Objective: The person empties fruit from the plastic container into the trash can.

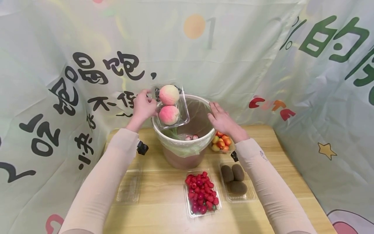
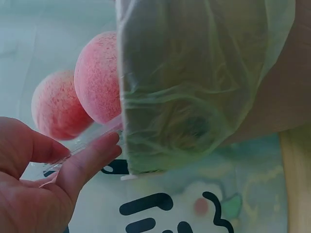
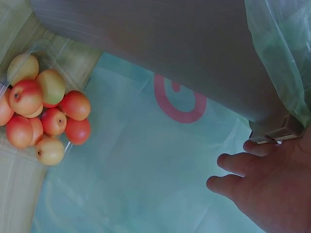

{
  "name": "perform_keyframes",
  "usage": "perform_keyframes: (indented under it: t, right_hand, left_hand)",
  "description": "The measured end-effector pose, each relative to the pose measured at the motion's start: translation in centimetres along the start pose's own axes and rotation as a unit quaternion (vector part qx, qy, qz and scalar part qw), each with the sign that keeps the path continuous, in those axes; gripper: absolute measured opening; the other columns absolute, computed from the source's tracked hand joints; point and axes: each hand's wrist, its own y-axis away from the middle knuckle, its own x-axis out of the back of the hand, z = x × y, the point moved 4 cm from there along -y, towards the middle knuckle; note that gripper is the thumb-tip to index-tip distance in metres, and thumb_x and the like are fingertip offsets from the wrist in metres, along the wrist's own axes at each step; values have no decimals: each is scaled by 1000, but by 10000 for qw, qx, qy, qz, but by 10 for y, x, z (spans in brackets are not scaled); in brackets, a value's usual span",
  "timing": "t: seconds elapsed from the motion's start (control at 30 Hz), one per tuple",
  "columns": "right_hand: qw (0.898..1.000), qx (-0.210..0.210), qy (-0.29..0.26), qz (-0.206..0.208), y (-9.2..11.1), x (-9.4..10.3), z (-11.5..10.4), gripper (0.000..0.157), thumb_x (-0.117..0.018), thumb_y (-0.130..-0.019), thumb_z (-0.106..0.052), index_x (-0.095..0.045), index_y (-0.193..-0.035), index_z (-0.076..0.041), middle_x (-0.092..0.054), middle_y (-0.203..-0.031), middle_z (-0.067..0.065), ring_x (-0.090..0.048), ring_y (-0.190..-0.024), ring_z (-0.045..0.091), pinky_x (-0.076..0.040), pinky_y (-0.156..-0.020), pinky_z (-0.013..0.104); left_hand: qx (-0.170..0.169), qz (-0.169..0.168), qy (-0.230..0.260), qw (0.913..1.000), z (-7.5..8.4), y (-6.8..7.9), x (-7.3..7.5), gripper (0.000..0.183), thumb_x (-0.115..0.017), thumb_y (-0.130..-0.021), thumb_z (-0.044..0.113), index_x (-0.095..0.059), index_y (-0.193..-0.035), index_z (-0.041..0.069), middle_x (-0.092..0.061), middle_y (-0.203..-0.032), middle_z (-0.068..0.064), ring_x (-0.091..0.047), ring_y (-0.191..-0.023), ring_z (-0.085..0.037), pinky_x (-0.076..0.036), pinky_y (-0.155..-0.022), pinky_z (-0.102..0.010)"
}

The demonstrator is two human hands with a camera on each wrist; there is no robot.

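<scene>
My left hand [image 1: 144, 106] pinches the edge of a clear plastic tray [image 1: 184, 112] that holds two pink peaches [image 1: 169, 104]. The tray is tilted over the left part of a round bin [image 1: 182, 159] with a thin green liner. In the left wrist view, thumb and fingers nip the tray's edge, and the peaches [image 2: 97, 77] are partly hidden behind the liner. My right hand [image 1: 223, 120] rests at the bin's right rim with fairly straight fingers. Seen from the right wrist, its fingers [image 3: 238, 165] extend beside the bin's outer wall. Small pinkish-white things [image 1: 191, 137] lie inside the bin.
A box of red berries [image 1: 201, 195] stands in front of the bin. To its right is a box of brown kiwis [image 1: 237, 178]. Orange and yellow fruits [image 1: 221, 142] sit right of the bin, and a clear container [image 1: 128, 187] at left. Printed cloth [image 1: 233, 65] surrounds the table.
</scene>
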Motion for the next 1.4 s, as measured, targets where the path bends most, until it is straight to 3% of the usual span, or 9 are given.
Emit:
perform_keyframes:
  t: [0.23, 0.4, 0.53, 0.63, 0.97, 1.13, 1.4]
  right_hand:
    - [10000, 6, -4, 34, -1, 0, 0, 69, -29, -112, -38, -7, -170, -6, -5, -177, 21, -5, -165, 38, -10, -131, 66]
    - [10000, -2, -32, 43, 0, -1, 1, 69, -28, -112, -38, -7, -170, -7, -5, -177, 21, -5, -165, 38, -9, -132, 66]
    - [10000, 4, -66, 49, 1, 0, 1, 69, -29, -112, -37, -6, -170, -7, -5, -177, 21, -5, -165, 39, -8, -132, 65]
    - [10000, 6, -37, 52, 1, 0, 1, 70, -28, -112, -39, -6, -170, -7, -4, -177, 21, -5, -165, 39, -9, -132, 64]
    - [10000, 11, -47, 82, 1, -1, -1, 71, -28, -112, -41, -8, -170, -6, -5, -177, 21, -6, -165, 39, -9, -132, 65]
    - [10000, 4, -53, 66, 0, -2, 0, 70, -29, -112, -38, -7, -170, -7, -6, -178, 20, -5, -165, 37, -9, -132, 66]
    - [10000, 13, -34, 56, 0, -2, 0, 69, -27, -112, -38, -6, -170, -7, -5, -177, 21, -4, -166, 37, -8, -132, 66]
  left_hand:
    - [-331, 135, -29, 9994, 0, 3, -9, 55, -52, -98, 1, -46, -153, -3, -70, -96, -22, -61, -54, -9, -55, -50, -22]
    - [-369, 265, 67, 9989, -4, 4, -14, 51, -53, -100, 2, -48, -151, 0, -73, -106, -26, -65, -62, -17, -56, -53, -24]
    - [-427, 422, 41, 9982, -8, 6, -16, 48, -54, -101, 4, -50, -149, 2, -73, -119, -28, -73, -84, -34, -63, -69, -40]
    - [-528, 568, -51, 9970, -11, 7, -17, 46, -54, -102, 5, -52, -148, 3, -73, -120, -28, -74, -91, -38, -62, -78, -49]
    - [-857, 782, -10, 9932, -11, 9, -19, 45, -54, -102, 2, -53, -146, 4, -72, -125, -28, -67, -72, -28, -58, -70, -41]
    - [-980, 910, -60, 9910, -13, 9, -19, 45, -53, -102, 2, -53, -147, 6, -73, -126, -27, -61, -64, -22, -51, -65, -33]
    - [-1326, 1074, -3, 9853, -11, 12, -21, 43, -53, -102, 0, -54, -146, 5, -73, -125, -28, -68, -71, -31, -49, -63, -33]
